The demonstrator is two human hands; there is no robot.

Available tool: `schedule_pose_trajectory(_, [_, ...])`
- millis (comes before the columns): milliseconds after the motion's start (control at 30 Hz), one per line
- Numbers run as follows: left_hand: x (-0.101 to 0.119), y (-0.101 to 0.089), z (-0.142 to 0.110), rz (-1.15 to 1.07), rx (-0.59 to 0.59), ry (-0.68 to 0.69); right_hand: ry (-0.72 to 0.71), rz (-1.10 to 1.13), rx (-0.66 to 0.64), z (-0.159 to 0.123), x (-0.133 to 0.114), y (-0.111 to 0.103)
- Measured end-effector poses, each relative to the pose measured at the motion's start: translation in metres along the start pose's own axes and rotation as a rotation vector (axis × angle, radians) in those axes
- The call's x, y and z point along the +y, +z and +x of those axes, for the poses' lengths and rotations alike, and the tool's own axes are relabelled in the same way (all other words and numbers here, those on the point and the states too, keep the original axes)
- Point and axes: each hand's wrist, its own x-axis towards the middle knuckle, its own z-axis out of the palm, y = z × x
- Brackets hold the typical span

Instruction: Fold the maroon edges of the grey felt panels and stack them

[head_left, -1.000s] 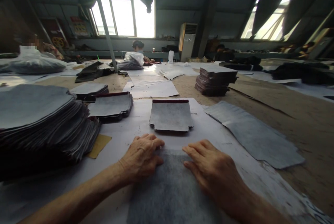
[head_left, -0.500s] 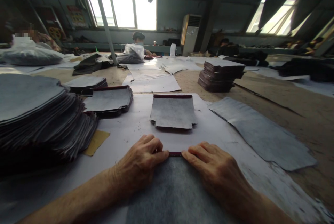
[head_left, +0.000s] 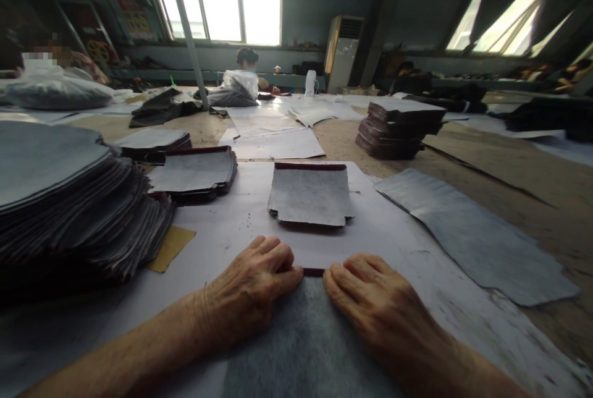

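A grey-backed sheet of leather-like material (head_left: 308,330) lies in front of me, a narrow dark red folded strip showing along its far edge. At the left end of that edge, my left hand (head_left: 259,277) has curled fingers and its thumb pressed on the fold. My right hand (head_left: 370,293) grips the right end, fingers bent and held together, fingertips on the fold. Only a short length of the strip shows between the hands. Just beyond lies a smaller grey piece (head_left: 309,195) with a dark red far edge and notched near corners.
A tall stack of grey sheets (head_left: 46,163) stands at left, with a smaller stack (head_left: 194,169) behind it. A yellow-brown scrap (head_left: 171,248) lies beside it. At right are a loose grey sheet (head_left: 482,237) and a dark red stack (head_left: 398,129). People sit farther back.
My right fingers have bent more and drawn in at the fold. The left hand stays nearly in place on the edge. The view has shifted slightly.
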Motion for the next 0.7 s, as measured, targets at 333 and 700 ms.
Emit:
schedule_pose_trajectory(333, [-0.001,0.004,-0.003,0.02,0.094,-0.044,0.217,0.075,0.161,-0.02,0.01,-0.002])
schedule_pose_trajectory(700, [-0.001,0.003,-0.004,0.052,0.147,-0.03,0.165,0.161,-0.049,0.011,-0.009,0.003])
